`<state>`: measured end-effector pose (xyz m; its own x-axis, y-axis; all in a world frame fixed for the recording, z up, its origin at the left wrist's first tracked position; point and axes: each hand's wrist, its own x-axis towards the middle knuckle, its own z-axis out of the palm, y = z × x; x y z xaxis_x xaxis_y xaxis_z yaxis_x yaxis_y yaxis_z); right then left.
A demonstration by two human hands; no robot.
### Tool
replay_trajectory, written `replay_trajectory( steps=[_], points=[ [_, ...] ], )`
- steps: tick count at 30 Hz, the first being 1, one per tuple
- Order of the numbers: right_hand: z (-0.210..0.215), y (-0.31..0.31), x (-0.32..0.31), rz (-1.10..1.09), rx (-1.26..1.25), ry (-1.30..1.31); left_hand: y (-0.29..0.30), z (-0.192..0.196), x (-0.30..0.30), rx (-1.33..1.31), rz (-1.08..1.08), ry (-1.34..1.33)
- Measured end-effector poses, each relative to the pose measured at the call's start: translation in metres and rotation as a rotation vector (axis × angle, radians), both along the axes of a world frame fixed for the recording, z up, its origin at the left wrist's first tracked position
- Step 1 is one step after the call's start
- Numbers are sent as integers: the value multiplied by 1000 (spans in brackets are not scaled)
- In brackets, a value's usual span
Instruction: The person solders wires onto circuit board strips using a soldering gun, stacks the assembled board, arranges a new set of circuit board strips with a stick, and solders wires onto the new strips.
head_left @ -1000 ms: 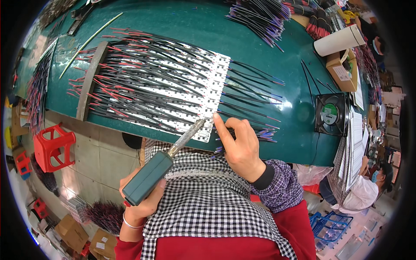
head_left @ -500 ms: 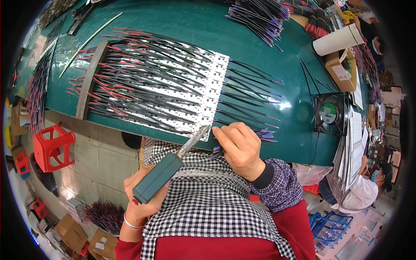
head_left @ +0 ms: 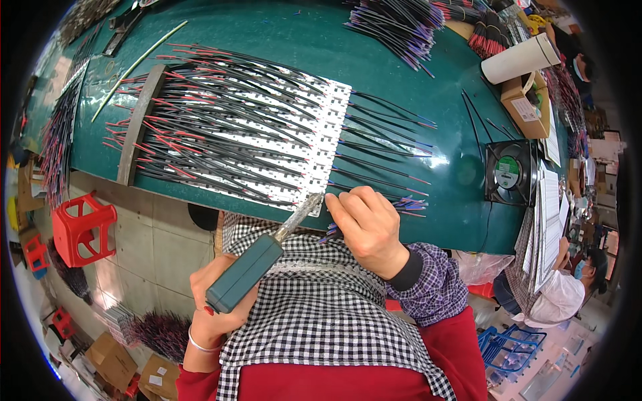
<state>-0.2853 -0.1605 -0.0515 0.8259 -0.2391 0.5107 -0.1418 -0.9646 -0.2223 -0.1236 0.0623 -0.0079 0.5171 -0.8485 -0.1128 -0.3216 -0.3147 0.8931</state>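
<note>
My left hand [head_left: 224,294] is closed around the dark green, boxy handle of a soldering iron [head_left: 244,273]. Its worn metal tip rests at the near right corner of a white panel of small circuit boards [head_left: 326,150]. Just right of that tip, my right hand [head_left: 369,227] is closed with thumb and forefinger pinched together. Black wires with purple-blue ends [head_left: 411,206] stick out on both sides of this hand; the fingers hide their middles. Rows of black wires with red ends [head_left: 227,127] lie across the panel, and more black wires [head_left: 388,123] extend from its right edge.
A grey bar [head_left: 142,127] lies across the wires at left on the green table [head_left: 441,100]. Rightward are a black fan [head_left: 506,174], a white roll [head_left: 520,60] and a cardboard box [head_left: 526,107]. Wire bundles [head_left: 394,30] lie at the back. Red stools [head_left: 83,229] stand lower left; a person [head_left: 558,294] sits at right.
The soldering iron and both hands stay nearly in place. The iron's tip and my right fingertips have shifted very slightly at the panel's corner.
</note>
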Motion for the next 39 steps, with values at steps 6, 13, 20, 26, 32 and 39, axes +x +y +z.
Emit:
replay_trajectory(
  steps=[6,13,20,26,32,39],
  points=[
    [-3,1,-1,-16,16,-7,9,-8,-4,-114,5,-187],
    [-2,2,-3,-15,161,-47,10,-6,-4,-54,-12,-154],
    [-2,1,-3,11,86,-42,4,2,1,3,-6,13],
    [-5,3,-2,14,30,-45,-2,9,6,-1,-39,-11],
    [-6,0,-3,31,66,-59,0,6,9,-47,-69,-59],
    [-6,0,-3,26,104,-64,5,2,5,-67,-44,-124]
  ],
)
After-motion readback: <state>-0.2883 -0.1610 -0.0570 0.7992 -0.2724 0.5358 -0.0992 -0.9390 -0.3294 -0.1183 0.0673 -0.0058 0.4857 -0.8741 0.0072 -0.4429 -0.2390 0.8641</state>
